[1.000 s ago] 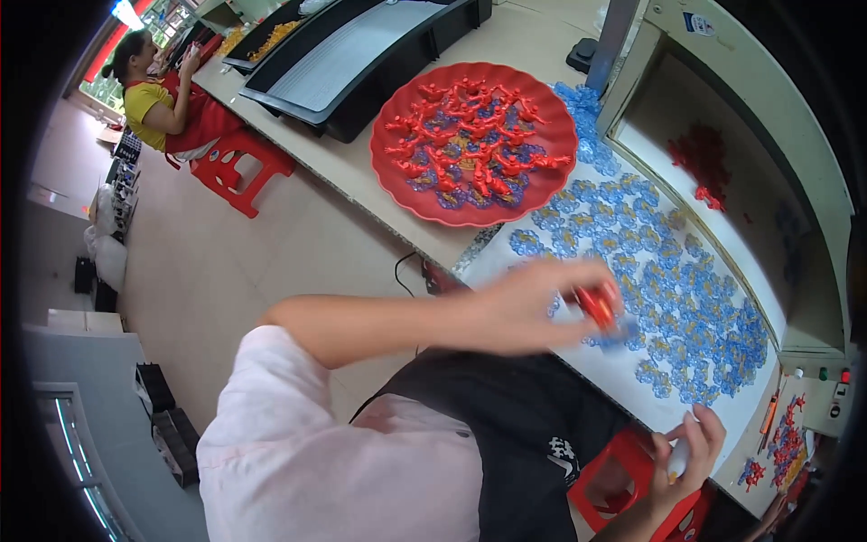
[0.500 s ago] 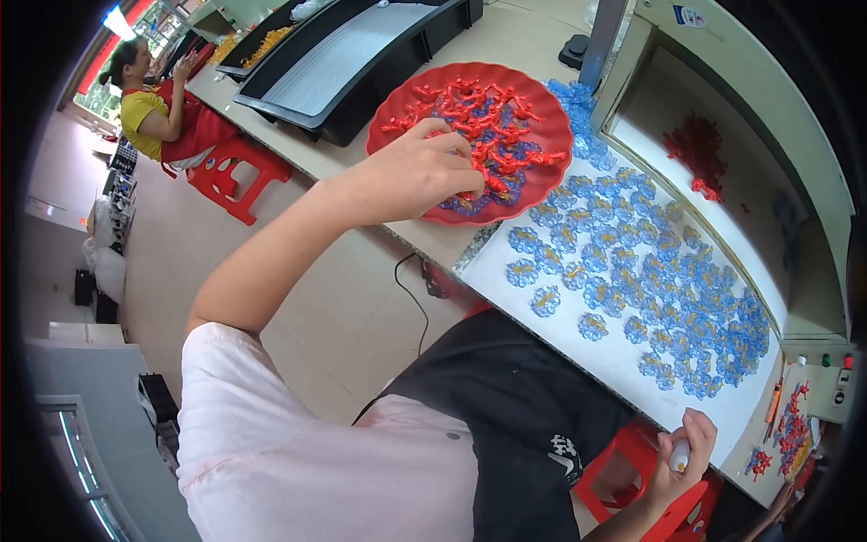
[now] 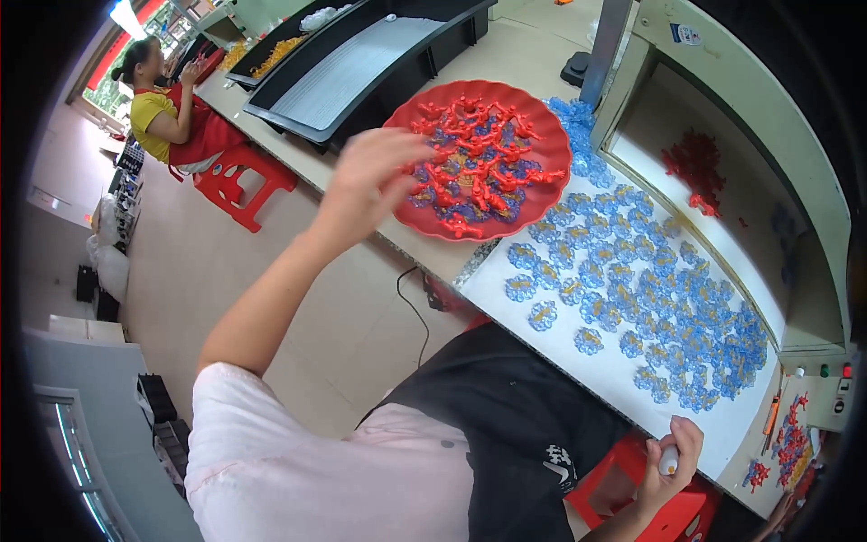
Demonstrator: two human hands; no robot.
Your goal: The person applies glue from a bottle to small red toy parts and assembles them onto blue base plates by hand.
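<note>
While the head view looks down along the bench, the left hand (image 3: 366,185) hovers at the near rim of the round red plastic tray (image 3: 551,194), fingers spread apart and blurred, so whether a piece sits between them cannot be told. Heaped in that tray are small red plastic figure pieces (image 3: 470,172) over some blue ones; they look light, stiff and a little slick, best pinched across the middle between thumb and forefinger, one at a time. Just right of the tray, a long white board (image 3: 623,379) carries rows of translucent blue flower-shaped plastic pieces (image 3: 632,298), laid flat and close together. Down at the lower edge, the right hand (image 3: 673,461) is curled closed around a small white rounded object (image 3: 668,462). On the pale machine housing (image 3: 768,108) behind, a small blue-and-white rectangular label (image 3: 684,33) sits near the top corner, and red and green round buttons (image 3: 835,370) show at the far right.
</note>
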